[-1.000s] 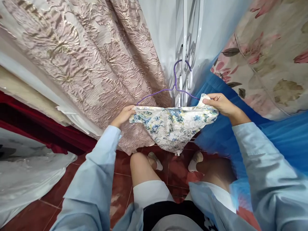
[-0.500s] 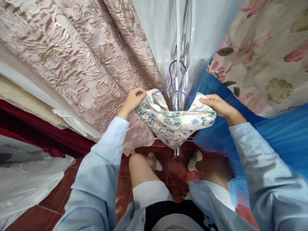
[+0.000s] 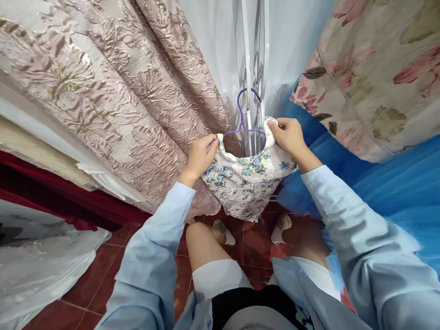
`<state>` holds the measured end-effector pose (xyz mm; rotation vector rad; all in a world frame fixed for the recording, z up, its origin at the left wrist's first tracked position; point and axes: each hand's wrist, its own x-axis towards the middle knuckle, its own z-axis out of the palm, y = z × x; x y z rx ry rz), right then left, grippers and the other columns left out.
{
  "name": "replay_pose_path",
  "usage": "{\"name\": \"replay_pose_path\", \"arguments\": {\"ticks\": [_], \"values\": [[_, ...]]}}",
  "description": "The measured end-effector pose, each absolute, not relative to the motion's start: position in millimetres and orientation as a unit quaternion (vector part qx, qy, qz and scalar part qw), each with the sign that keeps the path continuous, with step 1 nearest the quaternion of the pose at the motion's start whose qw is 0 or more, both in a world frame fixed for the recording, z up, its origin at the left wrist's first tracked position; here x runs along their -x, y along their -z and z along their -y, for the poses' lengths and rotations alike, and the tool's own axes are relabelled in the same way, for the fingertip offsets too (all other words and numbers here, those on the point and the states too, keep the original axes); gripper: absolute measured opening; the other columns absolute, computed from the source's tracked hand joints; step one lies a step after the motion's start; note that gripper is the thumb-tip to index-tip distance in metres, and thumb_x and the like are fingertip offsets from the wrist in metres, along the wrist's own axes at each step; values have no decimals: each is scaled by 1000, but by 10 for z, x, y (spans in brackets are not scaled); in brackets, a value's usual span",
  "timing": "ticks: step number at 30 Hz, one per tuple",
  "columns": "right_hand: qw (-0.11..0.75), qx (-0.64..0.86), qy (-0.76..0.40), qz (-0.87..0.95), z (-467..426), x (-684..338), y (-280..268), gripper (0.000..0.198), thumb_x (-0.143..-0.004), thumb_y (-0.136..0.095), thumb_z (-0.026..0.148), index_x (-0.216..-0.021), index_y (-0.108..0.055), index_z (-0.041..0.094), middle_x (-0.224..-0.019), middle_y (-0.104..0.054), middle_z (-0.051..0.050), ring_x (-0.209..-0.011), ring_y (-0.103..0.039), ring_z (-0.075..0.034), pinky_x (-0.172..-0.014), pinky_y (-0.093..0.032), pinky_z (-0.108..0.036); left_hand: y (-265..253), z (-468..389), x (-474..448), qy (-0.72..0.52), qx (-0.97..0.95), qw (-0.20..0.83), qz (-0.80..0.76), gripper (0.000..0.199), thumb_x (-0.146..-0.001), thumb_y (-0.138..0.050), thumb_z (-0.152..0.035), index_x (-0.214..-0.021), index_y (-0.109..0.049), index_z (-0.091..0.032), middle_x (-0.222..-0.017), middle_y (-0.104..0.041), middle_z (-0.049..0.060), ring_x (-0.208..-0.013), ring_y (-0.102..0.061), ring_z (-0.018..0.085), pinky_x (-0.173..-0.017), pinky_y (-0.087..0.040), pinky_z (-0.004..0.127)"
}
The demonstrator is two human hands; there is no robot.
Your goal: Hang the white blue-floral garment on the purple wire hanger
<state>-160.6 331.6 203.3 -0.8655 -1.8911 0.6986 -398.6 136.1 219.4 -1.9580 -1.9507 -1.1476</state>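
A white blouse with blue and yellow flowers hangs on a purple hanger in front of me. The hanger's hook shows above the neckline, by a white metal stand; I cannot tell whether it hooks onto the stand. My left hand pinches the left shoulder of the blouse near the hanger's end. At the other shoulder, my right hand grips the cloth between thumb and fingers. Both arms of the hanger run into the shoulders, where cloth and fingers hide their ends.
Pink brocade fabric hangs close on the left, beside dark red cloth and whitish sheer fabric. On the right are blue tulle and a cream floral cloth. Red floor tiles lie below.
My right hand has moved left and up with its shoulder of the blouse, and my left hand slightly right and down. The neckline is narrower, and the blouse hangs straighter around the hanger.
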Motion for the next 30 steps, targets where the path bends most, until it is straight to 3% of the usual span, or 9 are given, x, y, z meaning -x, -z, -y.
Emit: {"name": "replay_pose_path", "arguments": {"ticks": [4,8,15,20,26,30], "values": [[471,365,-205,776,-3170,1331,-1954,40,-96,-52,57,-93,-68,21,-79,-65,-6,-79,-57,-23,-70,-41,-31,-2165,-1296,3974,410,612,100,669,24,-98,-50,-32,-86,-65,-18,-85,-70,4,-80,-61,18,-78,-42,28],[368,283,-229,856,-3018,929,-1798,38,-92,-59,58,-83,-66,22,-67,-58,-1,-63,-49,-18,-63,-35,-29,-2174,-1239,3934,421,595,114,675,25,-98,-52,-34,-85,-68,-18,-85,-72,4,-79,-63,19,-75,-43,29],[402,276,-249,837,-2944,985,-2228,50,-92,-59,62,-63,-51,23,-57,-40,0,-58,-36,-16,-56,-25,-30,-2373,-1139,3998,489,571,106,651,26,-98,-53,-33,-81,-67,-18,-80,-68,2,-78,-60,18,-73,-45,28],[366,221,-368,826,-2618,1218,-2672,61,-93,-64,58,-55,-32,22,-55,-24,3,-53,-24,-10,-51,-21,-28,-2382,-1011,4312,528,532,121,651,28,-97,-53,-41,-80,-61,-20,-78,-61,2,-79,-55,18,-75,-45,29],[197,119,-575,785,-2040,1392,-2614,56,-88,-69,63,-58,-47,20,-51,-32,6,-47,-23,-7,-44,-17,-24,-1827,-864,4509,515,506,159,673,27,-98,-46,-45,-84,-49,-22,-86,-52,4,-88,-52,20,-84,-43,33],[161,69,-679,713,-1834,1532,-2333,55,-81,-70,70,-67,-60,18,-57,-49,4,-51,-38,-9,-47,-28,-23,-1476,-866,4276,549,481,145,668,27,-98,-43,-44,-81,-40,-23,-82,-45,1,-81,-48,19,-79,-41,33]]}}
